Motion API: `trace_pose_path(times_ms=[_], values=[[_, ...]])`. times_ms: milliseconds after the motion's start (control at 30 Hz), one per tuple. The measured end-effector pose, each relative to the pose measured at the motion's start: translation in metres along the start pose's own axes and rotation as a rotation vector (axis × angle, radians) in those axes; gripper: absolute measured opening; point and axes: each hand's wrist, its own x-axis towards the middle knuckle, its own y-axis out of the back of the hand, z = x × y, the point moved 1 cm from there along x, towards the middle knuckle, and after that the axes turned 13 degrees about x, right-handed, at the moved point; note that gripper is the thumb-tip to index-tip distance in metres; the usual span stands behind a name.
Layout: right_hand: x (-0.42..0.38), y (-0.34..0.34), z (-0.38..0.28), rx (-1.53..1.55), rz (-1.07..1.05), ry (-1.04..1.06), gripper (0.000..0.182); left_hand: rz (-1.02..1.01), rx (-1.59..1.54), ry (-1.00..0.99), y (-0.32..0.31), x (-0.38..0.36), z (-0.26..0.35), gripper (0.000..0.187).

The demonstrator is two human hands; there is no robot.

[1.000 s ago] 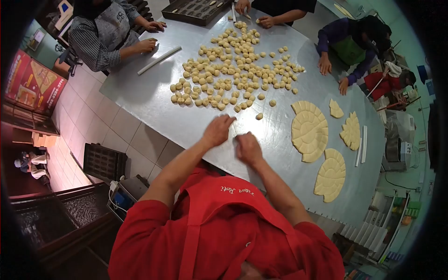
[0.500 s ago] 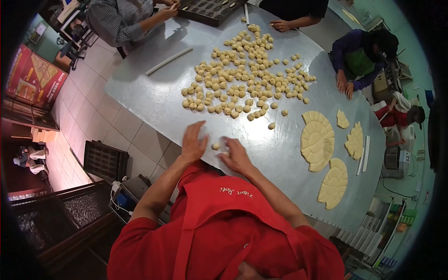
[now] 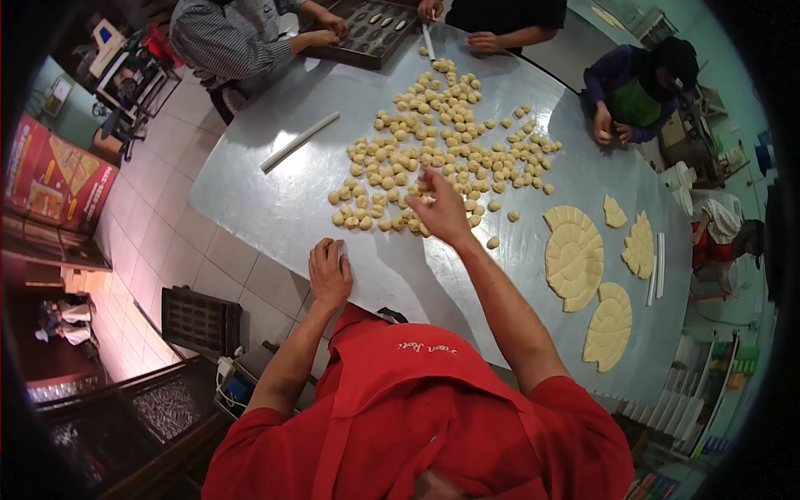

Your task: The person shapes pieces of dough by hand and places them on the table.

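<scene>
Head view: at center, the right hand (image 3: 442,210) reaches among dough balls (image 3: 401,178), thumb and fingers apart. Left of center, the left hand (image 3: 331,275) bends at the desk (image 3: 250,196) edge, grip unclear. Brushing crowded balls could scatter or dent them.

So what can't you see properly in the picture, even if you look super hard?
All in the head view:
Whether the right hand has hold of any dough balls: its own back and fingers hide that.
What, if anything, is under the left hand: the hand covers it.
The rest of the dark tray: cut off by the top edge.
The small print on the red poster: too tiny to read.
</scene>
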Motion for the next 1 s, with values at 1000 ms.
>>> trace_pose_path(times_ms=[1000], values=[[-0.324,0.206,0.18,-0.118,0.93,-0.419,0.025,-0.214,-0.292,-0.228,-0.053,-0.066,0.108,0.03]])
